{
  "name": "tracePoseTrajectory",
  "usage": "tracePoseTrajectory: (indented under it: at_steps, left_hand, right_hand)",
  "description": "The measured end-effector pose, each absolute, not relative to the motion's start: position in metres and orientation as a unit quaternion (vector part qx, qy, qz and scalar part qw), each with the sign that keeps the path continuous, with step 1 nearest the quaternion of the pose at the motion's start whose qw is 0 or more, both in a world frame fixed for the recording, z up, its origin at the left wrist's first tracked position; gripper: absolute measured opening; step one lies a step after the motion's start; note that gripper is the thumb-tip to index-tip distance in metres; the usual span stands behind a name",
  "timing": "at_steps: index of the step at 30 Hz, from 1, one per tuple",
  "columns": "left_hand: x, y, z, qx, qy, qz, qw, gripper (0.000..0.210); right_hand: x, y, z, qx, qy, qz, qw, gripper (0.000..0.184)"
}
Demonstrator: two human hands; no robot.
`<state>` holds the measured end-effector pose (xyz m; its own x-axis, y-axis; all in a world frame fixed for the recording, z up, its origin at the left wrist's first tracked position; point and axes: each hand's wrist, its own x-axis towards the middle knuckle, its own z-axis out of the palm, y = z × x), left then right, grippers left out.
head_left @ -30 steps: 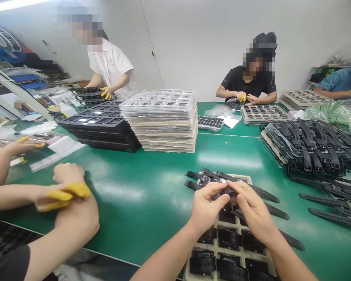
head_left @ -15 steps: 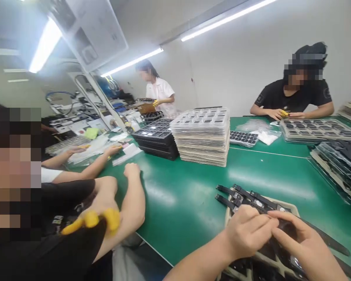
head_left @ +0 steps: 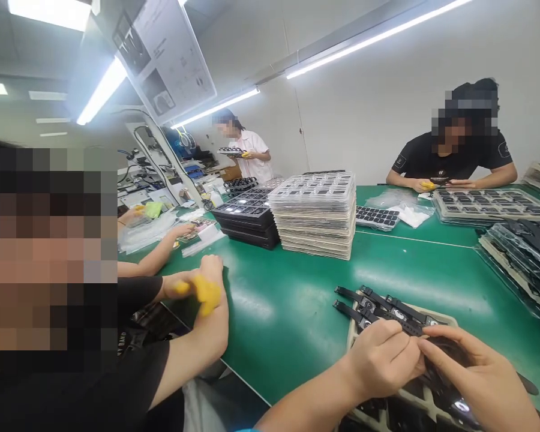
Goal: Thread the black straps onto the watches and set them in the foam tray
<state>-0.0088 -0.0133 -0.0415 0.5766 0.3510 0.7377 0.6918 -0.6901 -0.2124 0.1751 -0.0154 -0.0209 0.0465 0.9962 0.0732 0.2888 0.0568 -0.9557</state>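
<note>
The fingertips of the left hand [head_left: 380,360] and the right hand [head_left: 474,375] meet over a black watch [head_left: 436,354], pinching it between them; the left fingers curl in on its near end, the right fingers stretch long across its strap, so both hands are closed on it. The watch is dark and matte, with a ribbed strap running out to the right past the right hand; its face is hidden under the fingers. It sits just above the tray [head_left: 445,319], a pale beige moulded tray at the near edge of the green table [head_left: 297,306]. At the far end of the tray lie more watches [head_left: 378,306], black straps fanned out to the left with small round silver parts showing at their middles. Left of the tray, well apart, a co-worker's forearm rests on the table with yellow finger covers [head_left: 204,292] on a hand. Beyond the tray, toward the middle of the table, stands a stack [head_left: 315,216] of clear and beige trays, with a stack of black trays [head_left: 247,219] touching its left side. Right of the tray, at the table's edge, are piled trays of black straps [head_left: 522,255]. Across the table from the tray a person in a black shirt [head_left: 450,162] works with both hands, and farther left a person in a white shirt [head_left: 252,150] holds up a tray.
</note>
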Motion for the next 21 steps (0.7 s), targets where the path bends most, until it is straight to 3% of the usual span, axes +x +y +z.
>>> tracePoseTrajectory:
  at_steps: [9,14,21]
  left_hand:
    - [-0.016,-0.034,-0.001,-0.804,-0.241,-0.477,0.260,0.005]
    - [-0.023,-0.039,0.008,-0.805,-0.258,-0.476,0.242,0.013]
    - [-0.028,-0.071,-0.001,-0.834,-0.335,-0.430,0.084,0.007]
  right_hand:
    - [0.167,-0.033,0.000,-0.499,-0.646,0.304,0.492,0.020]
    - [0.164,-0.037,0.011,-0.459,-0.689,0.287,0.482,0.012]
    - [0.185,-0.021,0.015,-0.471,-0.647,0.283,0.529,0.020]
